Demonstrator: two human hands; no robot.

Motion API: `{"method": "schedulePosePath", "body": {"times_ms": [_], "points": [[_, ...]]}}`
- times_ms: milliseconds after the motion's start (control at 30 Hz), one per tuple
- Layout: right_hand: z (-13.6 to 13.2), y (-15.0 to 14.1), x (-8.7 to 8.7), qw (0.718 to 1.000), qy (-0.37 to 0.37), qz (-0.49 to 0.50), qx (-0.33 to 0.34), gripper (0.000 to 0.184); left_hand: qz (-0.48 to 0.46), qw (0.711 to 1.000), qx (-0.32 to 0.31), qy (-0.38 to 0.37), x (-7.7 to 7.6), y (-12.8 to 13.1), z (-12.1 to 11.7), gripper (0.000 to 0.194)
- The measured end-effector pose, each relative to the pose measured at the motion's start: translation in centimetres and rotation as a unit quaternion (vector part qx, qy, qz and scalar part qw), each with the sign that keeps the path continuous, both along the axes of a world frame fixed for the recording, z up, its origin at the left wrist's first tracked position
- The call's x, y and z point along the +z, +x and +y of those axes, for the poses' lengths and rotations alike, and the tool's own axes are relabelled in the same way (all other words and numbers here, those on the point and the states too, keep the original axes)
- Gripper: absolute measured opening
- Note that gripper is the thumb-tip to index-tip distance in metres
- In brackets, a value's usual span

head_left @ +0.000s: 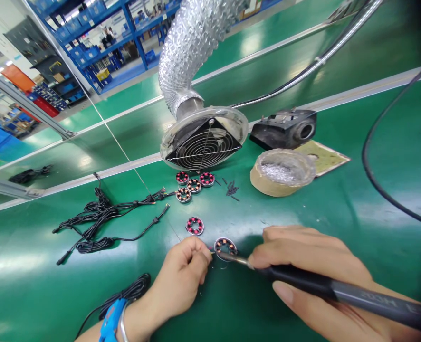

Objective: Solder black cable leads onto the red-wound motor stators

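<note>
Before me on the green bench lies a motor stator (219,244) with copper and black windings in a metal ring. My right hand (324,256) grips a black soldering iron (299,281), whose metal tip reaches the lower edge of that ring. My left hand (182,273) is closed in a pinch beside the ring's left side. Thin coloured wire ends (212,251) stick out from its fingertips toward the stator. Whether they touch the windings I cannot tell. Just behind lies another stator (195,220) with pink-red windings.
Several stators (194,185) sit by a round fume extractor (203,147) on a foil duct. Black cables (100,213) lie at left, a coiled cable (135,289) near my left wrist. Short black tubes (232,189), a taped bowl (276,183) and an iron stand (285,128) are at right.
</note>
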State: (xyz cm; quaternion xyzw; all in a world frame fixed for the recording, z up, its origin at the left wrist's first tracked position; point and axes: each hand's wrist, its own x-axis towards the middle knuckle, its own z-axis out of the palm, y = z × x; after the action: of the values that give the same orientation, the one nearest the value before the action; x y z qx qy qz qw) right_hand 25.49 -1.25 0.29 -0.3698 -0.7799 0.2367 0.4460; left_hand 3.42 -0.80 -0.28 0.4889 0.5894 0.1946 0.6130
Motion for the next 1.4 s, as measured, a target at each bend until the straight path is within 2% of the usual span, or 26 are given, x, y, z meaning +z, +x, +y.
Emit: {"method": "schedulePosePath", "body": {"times_ms": [67,233,467,633,700,800,933,1100,1200,1400], "points": [[0.0,0.0,0.2,1.000,-0.002,-0.001,0.003,0.028,0.001,1.000,-0.001,-0.001,0.0,0.0,0.0,0.022],[0.5,0.1,0.7,0.998,-0.021,-0.014,0.060,0.029,0.002,1.000,0.001,-0.003,0.1,0.0,0.0,0.025],[-0.7,0.0,-0.1,0.999,-0.001,0.012,-0.045,0.021,-0.001,1.000,-0.003,-0.006,0.1,0.0,-0.1,0.028],[-0.6,0.2,-0.2,0.999,-0.001,0.007,-0.047,0.020,-0.007,1.000,-0.004,-0.005,0.0,-0.1,-0.1,0.029],[0.0,0.2,-0.1,1.000,0.002,0.005,-0.022,0.022,-0.010,1.000,-0.003,-0.003,0.0,0.0,-0.1,0.029],[1.2,-0.1,-0.4,0.998,0.050,0.033,0.024,0.032,-0.019,1.000,0.001,-0.008,0.0,-0.1,-0.1,0.027],[2.1,-1.3,-1.6,0.996,0.069,0.049,0.015,0.044,-0.054,0.998,-0.001,-0.021,-0.2,-0.4,-0.2,0.027],[2.3,-3.1,-3.2,0.993,0.093,0.027,0.062,0.026,-0.088,0.996,-0.020,-0.028,-0.2,-0.8,-0.4,0.036],[2.4,-3.7,-3.5,0.987,0.125,0.003,0.096,0.027,-0.104,0.993,-0.024,-0.043,0.1,-0.9,-0.4,0.042],[2.2,-3.9,-3.2,0.986,0.147,-0.012,0.080,0.024,-0.116,0.992,-0.039,-0.036,-0.1,-1.0,-0.6,0.042]]}}
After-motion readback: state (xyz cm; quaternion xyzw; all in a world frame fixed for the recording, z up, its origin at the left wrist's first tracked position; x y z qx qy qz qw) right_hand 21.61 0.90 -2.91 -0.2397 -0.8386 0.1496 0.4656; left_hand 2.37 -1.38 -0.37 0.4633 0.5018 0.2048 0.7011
